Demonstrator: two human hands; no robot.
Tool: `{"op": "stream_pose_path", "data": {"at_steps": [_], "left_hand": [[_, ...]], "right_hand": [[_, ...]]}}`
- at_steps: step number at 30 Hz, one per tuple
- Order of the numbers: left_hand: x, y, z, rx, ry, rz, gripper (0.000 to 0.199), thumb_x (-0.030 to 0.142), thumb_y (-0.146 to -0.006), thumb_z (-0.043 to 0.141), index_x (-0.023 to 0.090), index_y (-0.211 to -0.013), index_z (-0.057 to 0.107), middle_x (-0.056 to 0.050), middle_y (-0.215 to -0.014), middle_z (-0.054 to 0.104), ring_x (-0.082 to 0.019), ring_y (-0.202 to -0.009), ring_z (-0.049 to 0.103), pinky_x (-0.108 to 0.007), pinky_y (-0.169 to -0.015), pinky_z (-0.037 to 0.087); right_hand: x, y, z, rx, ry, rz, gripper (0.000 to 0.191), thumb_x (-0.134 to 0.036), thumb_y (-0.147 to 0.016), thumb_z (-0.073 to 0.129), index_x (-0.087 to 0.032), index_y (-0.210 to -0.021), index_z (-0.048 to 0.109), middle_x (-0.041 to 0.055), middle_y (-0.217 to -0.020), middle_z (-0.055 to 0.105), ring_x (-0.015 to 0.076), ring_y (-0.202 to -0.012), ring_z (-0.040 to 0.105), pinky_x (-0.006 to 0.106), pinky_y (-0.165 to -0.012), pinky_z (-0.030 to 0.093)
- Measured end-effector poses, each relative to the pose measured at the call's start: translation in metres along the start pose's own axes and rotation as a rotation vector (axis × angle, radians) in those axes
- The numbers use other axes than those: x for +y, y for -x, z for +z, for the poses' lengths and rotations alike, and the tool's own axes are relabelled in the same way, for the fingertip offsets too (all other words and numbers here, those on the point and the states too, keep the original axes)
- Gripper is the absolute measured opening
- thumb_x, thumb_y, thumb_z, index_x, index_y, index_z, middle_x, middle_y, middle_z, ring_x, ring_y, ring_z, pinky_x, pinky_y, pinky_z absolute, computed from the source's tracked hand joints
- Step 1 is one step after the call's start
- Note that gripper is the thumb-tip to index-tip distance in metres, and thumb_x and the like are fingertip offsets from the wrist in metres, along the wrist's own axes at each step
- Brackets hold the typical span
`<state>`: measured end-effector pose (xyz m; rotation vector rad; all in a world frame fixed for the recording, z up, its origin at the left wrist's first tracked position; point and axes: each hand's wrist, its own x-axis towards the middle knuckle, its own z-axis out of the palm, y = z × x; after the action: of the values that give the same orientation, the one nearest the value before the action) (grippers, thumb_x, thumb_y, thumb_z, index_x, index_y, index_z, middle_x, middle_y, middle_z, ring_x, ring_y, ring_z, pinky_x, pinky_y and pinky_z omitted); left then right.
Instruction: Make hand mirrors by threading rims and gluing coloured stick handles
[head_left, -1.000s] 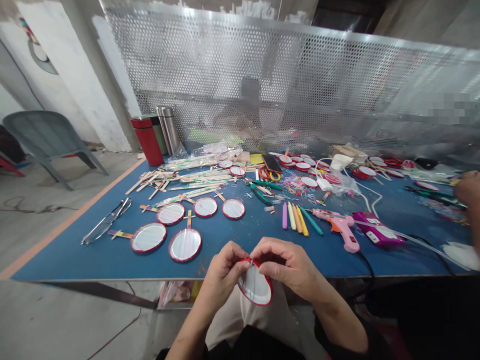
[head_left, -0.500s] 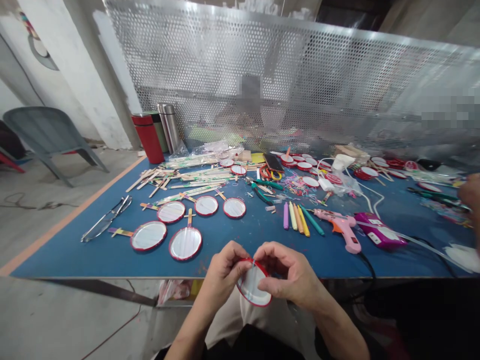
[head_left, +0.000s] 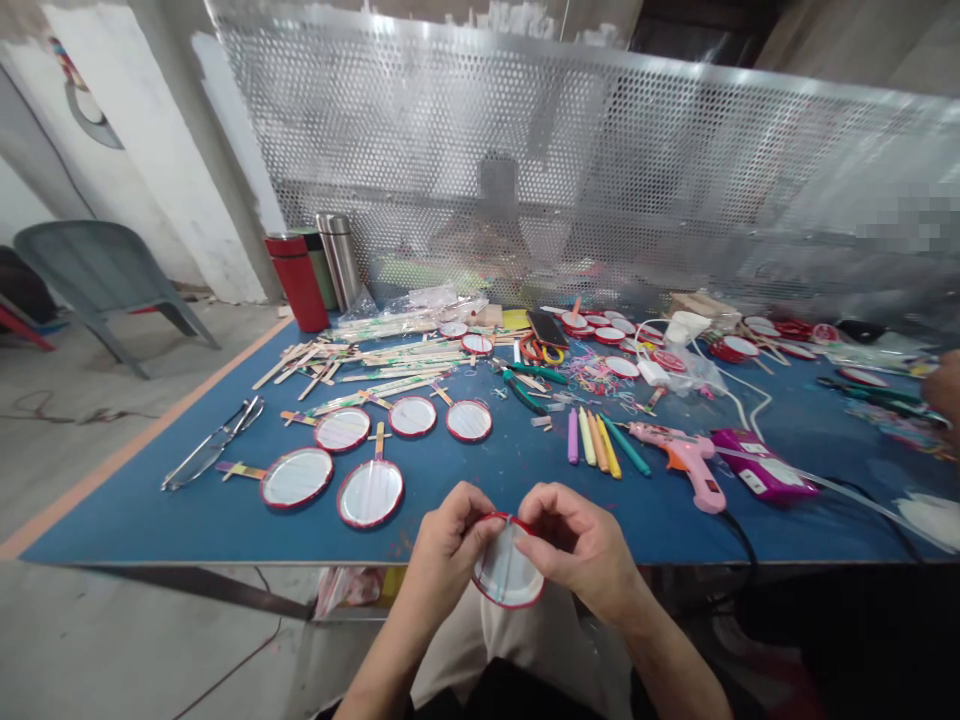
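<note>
Fig.: I held the red-rimmed round frame (head_left: 508, 572) over my lap, just off the counter (head_left: 225, 520), its top rim pinched by closed fingers of my left hand (head_left: 450, 545) and right hand (head_left: 577, 540); a slip could have dropped it, and over-squeezing creased its clear film.

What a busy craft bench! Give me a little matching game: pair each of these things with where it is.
Things:
1. Red-rimmed round frame
2. Pink glue gun
3. Steel flask

Places:
A. Standing beside the red flask
B. Held between the left hand and right hand
C. Lying right of the coloured sticks

Pairs: 1-B, 2-C, 3-A
</note>
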<state>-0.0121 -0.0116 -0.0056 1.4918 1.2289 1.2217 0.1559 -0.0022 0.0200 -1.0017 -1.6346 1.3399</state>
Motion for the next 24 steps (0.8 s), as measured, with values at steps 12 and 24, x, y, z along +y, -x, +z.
{"op": "stream_pose_path", "data": {"at_steps": [12,24], "left_hand": [[0.002,0.002,0.005,-0.036,-0.139,0.02,0.017,0.031,-0.086,0.048,0.02,-0.075,0.053,0.004,-0.065,0.054,-0.012,-0.06,0.051,-0.021,-0.056,0.036],[-0.005,-0.002,0.005,-0.031,-0.115,-0.038,0.023,0.04,-0.086,0.049,0.02,-0.075,0.054,0.004,-0.063,0.053,-0.013,-0.058,0.049,-0.021,-0.054,0.037]], "right_hand": [[0.009,-0.008,0.005,0.071,0.161,-0.062,0.003,-0.018,-0.077,0.057,-0.018,-0.075,0.055,-0.0058,-0.061,0.049,0.0075,-0.054,0.043,0.017,-0.05,0.036],[0.025,-0.014,0.005,0.137,0.021,-0.089,0.032,-0.039,-0.078,0.067,-0.018,-0.062,0.048,-0.0058,-0.057,0.045,0.0073,-0.05,0.038,0.019,-0.047,0.031]]}}
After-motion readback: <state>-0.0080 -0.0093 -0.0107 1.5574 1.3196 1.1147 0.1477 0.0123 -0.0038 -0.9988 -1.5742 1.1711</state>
